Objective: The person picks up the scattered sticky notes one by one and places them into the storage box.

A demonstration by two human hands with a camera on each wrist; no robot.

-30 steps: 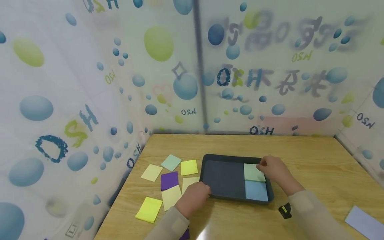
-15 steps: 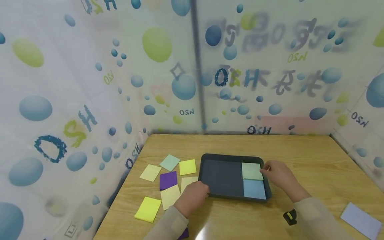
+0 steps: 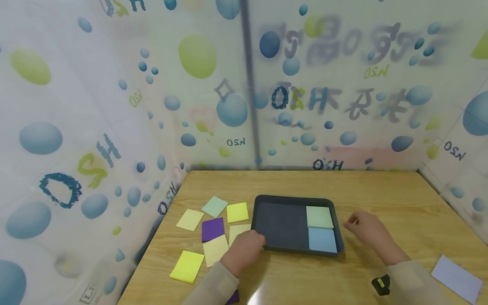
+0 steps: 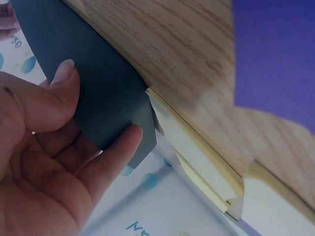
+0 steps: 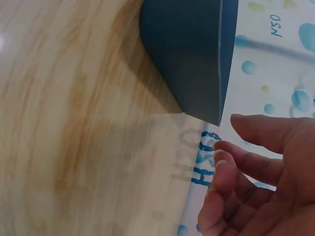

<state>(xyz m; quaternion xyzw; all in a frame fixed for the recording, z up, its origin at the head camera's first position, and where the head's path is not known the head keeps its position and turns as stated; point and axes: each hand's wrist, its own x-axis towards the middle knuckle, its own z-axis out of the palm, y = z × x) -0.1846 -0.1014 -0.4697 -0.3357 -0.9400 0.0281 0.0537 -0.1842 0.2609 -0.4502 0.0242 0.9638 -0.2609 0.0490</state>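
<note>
A dark grey tray (image 3: 282, 228) lies on the wooden table. In its right end are a pale green sticky-note pad (image 3: 319, 217) and, nearer me, a blue sticky-note pad (image 3: 322, 239). At the tray's near left corner my left hand (image 3: 245, 250) grips the wall; the left wrist view has the thumb (image 4: 66, 81) against the tray wall (image 4: 106, 88). My right hand (image 3: 370, 228) is just right of the tray, apart from it. In the right wrist view its fingers (image 5: 246, 162) are loosely bent, with nothing between thumb and fingers.
Left of the tray lie several sticky-note pads, including purple (image 3: 212, 229), bright yellow (image 3: 187, 266), cream (image 3: 216, 250) and mint (image 3: 214, 206) ones. A small black object with a yellow mark (image 3: 381, 284) sits near my right sleeve. Farther right is a lavender rectangle (image 3: 456, 278). Patterned sheets surround the table.
My right hand has moved right, off the pale green pad and away from the tray. The small black object has shifted right along with the right sleeve. My left hand stays at the tray corner.
</note>
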